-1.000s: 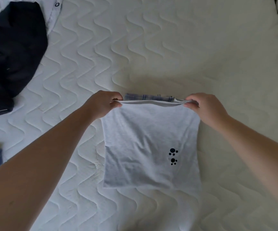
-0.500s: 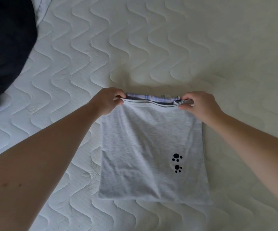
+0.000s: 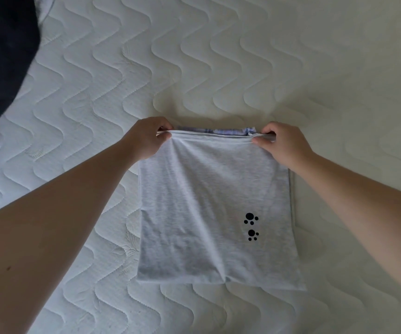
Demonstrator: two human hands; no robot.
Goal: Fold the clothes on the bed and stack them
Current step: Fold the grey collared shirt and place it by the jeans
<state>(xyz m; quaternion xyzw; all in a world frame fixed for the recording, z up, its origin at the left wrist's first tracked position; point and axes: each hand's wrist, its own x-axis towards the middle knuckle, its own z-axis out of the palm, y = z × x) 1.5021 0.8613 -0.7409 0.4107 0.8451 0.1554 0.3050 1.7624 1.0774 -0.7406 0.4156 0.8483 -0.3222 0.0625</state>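
Your left hand (image 3: 146, 138) and right hand (image 3: 281, 143) each pinch a far corner of the folded light-grey paw-print cotton garment (image 3: 209, 213), which lies flat on the white quilted bed (image 3: 218, 68). A dark navy garment (image 3: 2, 56) sits well apart at far left.

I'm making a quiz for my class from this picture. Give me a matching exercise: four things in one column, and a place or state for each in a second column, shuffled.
Things:
1. light grey folded shirt
2. black paw prints
3. dark navy garment
4. blue plaid fabric

Places or states:
A. top left corner of the white quilted mattress
B. peeking out behind the grey shirt's far edge
C. far edge pinched by left hand and right hand
D. printed on the grey shirt

Pairs: 1-C, 2-D, 3-A, 4-B
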